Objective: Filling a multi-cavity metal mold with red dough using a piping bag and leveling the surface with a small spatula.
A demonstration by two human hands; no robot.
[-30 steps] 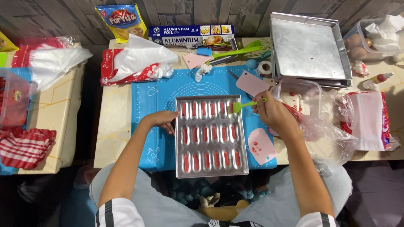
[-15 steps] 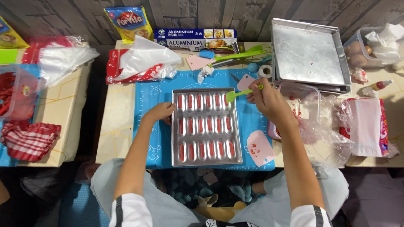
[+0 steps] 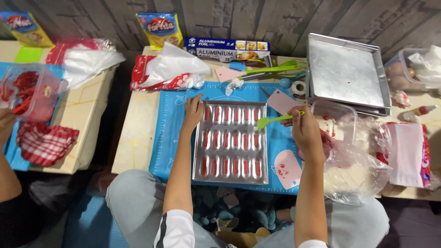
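A silver mould tray [image 3: 232, 176] with rows of oblong cavities, each holding a red strip, lies on a blue silicone mat [image 3: 171, 133]. My left hand [image 3: 193, 111] rests flat on the tray's upper left corner, fingers apart. My right hand [image 3: 304, 130] grips a small green spatula [image 3: 271, 121], whose blade hovers over the tray's upper right corner. Just right of that hand stands a clear plastic tub [image 3: 338, 125] smeared with red.
Pink scrapers [image 3: 287, 169] lie on the mat. Stacked metal baking trays [image 3: 345, 74] sit at the back right, a foil box [image 3: 228, 47] and green whisk [image 3: 272, 69] behind. Plastic bags [image 3: 358, 171] crowd the right. Another person's arm [image 3: 6, 133] shows at the left table.
My right hand with the green spatula has drawn back from the tub to the tray's upper right corner. My left hand stays on the tray's upper left corner.
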